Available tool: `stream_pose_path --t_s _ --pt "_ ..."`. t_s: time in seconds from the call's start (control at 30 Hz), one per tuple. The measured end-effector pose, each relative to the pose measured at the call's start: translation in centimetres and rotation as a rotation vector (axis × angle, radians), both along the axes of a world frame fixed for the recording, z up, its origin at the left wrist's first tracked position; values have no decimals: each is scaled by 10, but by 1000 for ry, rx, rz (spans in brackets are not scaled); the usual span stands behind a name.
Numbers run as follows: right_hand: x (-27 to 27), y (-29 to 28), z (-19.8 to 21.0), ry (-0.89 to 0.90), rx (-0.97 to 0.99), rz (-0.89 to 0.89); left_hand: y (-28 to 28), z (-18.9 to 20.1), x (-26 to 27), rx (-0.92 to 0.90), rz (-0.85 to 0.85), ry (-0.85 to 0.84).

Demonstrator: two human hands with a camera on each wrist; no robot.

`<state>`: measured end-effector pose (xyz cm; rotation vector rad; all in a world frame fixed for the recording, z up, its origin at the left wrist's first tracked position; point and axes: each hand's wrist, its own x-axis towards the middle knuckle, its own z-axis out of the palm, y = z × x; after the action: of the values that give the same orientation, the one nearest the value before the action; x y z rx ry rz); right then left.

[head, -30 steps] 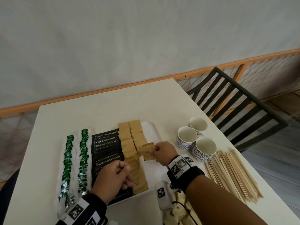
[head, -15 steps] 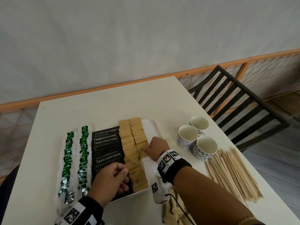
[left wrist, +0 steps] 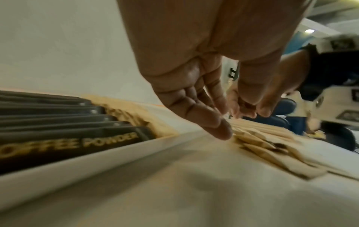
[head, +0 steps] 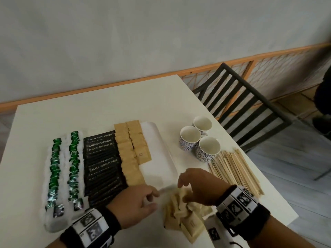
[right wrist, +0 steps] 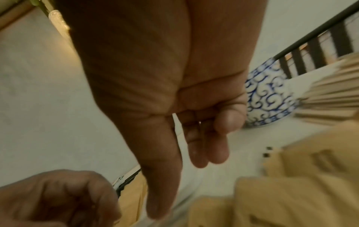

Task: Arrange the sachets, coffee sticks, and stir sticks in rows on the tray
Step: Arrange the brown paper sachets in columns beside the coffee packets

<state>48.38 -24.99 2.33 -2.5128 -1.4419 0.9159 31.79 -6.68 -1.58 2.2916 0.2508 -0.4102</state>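
Note:
A white tray (head: 161, 149) holds a row of black coffee sticks (head: 102, 163) and two columns of brown sachets (head: 129, 153); the right column is shorter. Green sachets (head: 64, 167) lie in two rows at the far left. A loose pile of brown sachets (head: 186, 221) lies on the table in front of the tray's right corner. My right hand (head: 184, 191) hovers over that pile with fingers hanging down and nothing in them. My left hand (head: 152, 200) is at the tray's front edge, left of the pile, fingers relaxed and empty. Wooden stir sticks (head: 236, 172) lie in a heap on the right.
Three blue-patterned cups (head: 197, 138) stand right of the tray, behind the stir sticks. A black slatted chair (head: 250, 108) stands past the table's right edge. The table's front edge runs close under the pile.
My right hand laid a brown sachet on the right column and drew back to the loose pile. My left hand moved right from the coffee sticks to the tray's front edge.

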Motion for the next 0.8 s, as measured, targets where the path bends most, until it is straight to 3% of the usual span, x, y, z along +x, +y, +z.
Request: stream_pose_path --t_s 0.23,0.4,0.63,0.8 --pt "-8 -49 -18 -63 -10 -220 -27 -13 32 225 -385 44" --pt "-13 -48 -33 -67 -8 -173 -41 -19 38 312 -589 -38" --pt "-14 -34 -53 2 63 -197 -32 -24 33 287 -463 -42" --pt "-9 -31 -53 23 106 -207 -36 -19 40 374 -352 -58"
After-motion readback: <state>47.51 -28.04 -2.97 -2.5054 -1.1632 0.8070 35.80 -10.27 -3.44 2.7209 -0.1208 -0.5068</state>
